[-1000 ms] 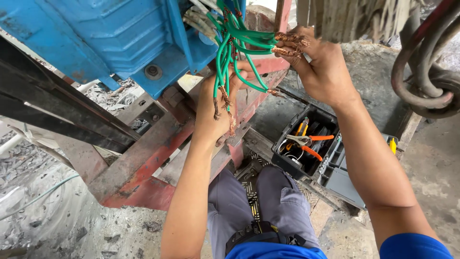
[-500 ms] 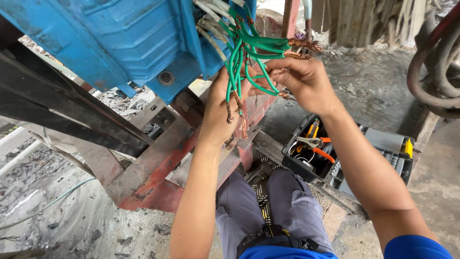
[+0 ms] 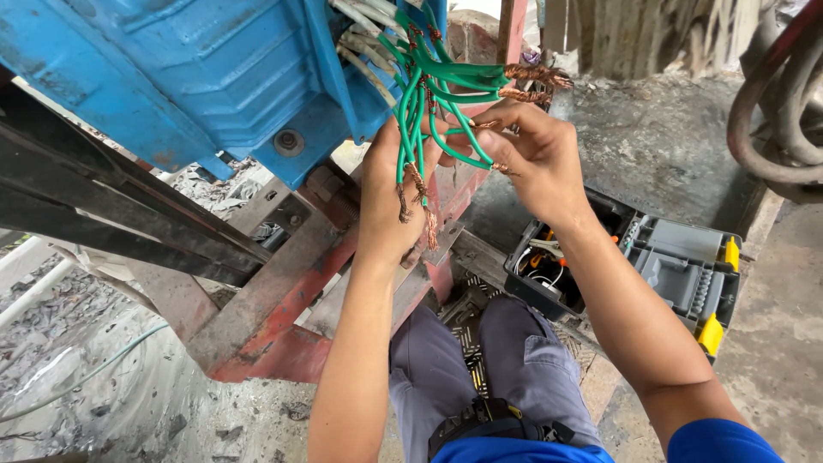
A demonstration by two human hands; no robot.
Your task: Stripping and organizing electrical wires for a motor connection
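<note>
Green insulated wires (image 3: 429,111) with bare, twisted copper ends hang out of the blue motor housing (image 3: 206,77) at about 11 o'clock in the head view, and both hands are in among them. The left hand (image 3: 390,201), seen from its back, is curled round the hanging strands, whose frayed copper tips dangle in front of it. The right hand (image 3: 531,159), just to its 3 o'clock, pinches a looping green wire between thumb and fingertips near its stripped end (the remaining fingers are half bent, not clenched). More copper-tipped ends stick out at 12 o'clock from that hand.

Below the housing, a rusty red steel frame (image 3: 283,317) slopes down towards 7 o'clock, with dark metal bars beside it. At 4 o'clock from the right hand lies an open grey and black toolbox (image 3: 677,274) with yellow latches, tools with orange handles showing inside it. The person's knees in grey trousers (image 3: 506,360) sit at 6 o'clock, above dusty concrete floor (image 3: 103,403). Thick dark cables (image 3: 771,103) coil at 2 o'clock.
</note>
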